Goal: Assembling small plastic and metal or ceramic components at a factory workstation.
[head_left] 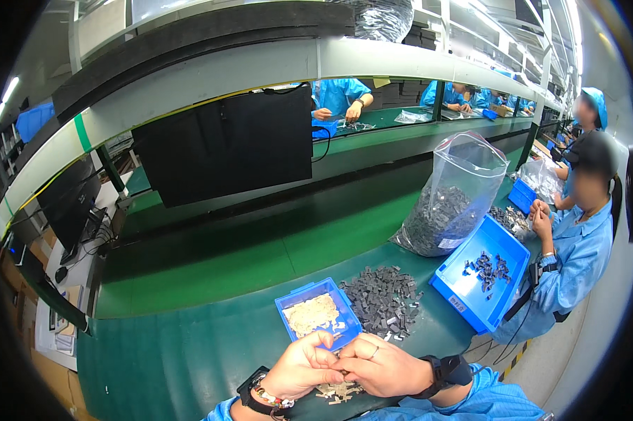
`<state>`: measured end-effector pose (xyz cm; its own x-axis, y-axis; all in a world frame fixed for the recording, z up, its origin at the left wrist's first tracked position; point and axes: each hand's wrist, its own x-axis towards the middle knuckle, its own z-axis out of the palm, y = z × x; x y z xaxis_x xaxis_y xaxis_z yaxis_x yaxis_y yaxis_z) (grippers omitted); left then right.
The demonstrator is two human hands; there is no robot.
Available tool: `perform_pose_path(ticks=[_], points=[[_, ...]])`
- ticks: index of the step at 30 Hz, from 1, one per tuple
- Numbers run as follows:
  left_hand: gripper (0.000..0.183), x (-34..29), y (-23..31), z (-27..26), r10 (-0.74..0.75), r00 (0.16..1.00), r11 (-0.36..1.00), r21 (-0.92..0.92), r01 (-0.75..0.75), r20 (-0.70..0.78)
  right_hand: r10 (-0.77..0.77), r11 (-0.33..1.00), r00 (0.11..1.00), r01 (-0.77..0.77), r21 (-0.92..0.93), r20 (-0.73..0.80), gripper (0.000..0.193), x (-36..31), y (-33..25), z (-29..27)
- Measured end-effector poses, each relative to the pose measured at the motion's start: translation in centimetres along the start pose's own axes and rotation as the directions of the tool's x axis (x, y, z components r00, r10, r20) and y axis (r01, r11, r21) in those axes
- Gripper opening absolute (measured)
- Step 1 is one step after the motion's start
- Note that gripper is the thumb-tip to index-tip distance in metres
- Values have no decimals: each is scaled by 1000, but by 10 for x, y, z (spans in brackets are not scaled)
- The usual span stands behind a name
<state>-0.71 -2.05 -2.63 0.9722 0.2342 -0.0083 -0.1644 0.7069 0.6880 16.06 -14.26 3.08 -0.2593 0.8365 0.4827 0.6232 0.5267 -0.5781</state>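
Observation:
My left hand (304, 366) and my right hand (385, 365) meet at the near edge of the bench, fingertips pinched together. Whatever they hold is hidden behind the fingers and too small to name. Beneath them lies a scatter of small beige pieces (340, 391). Just beyond my hands stands a small blue tray (286, 300) holding a heap of beige flat pieces (312, 314). A loose pile of small dark grey parts (382, 298) spreads over the green mat to the right of that tray.
A larger blue bin (464, 309) with some dark parts stands at the right, before a big clear bag (436, 214) of dark parts. A co-worker (582, 238) sits close on the right. A black panel (229, 144) hangs over the green bench (190, 344).

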Motion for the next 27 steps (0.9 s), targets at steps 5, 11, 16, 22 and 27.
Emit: perform_pose_path(ticks=[5,11,16,22,27], points=[[35,0,-9,4,-7,999,996,-91,11,41,-51,994,994,41,-98,-99,29,-12,0,8],[20,7,-29,2,-74,997,960,268,81,-38,-8,973,944,-69,-220,-329,12,-45,12,0],[15,10,0,23,53,978,938,346,21,-203,7,855,849,-279,-438,-528,13,-59,23,-35],[19,9,1,32,87,972,908,419,13,-218,-35,800,854,-288,-526,-519,18,-63,18,-48],[19,6,-1,32,97,967,904,428,13,-236,-28,773,849,-317,-550,-528,18,-70,13,-55]])
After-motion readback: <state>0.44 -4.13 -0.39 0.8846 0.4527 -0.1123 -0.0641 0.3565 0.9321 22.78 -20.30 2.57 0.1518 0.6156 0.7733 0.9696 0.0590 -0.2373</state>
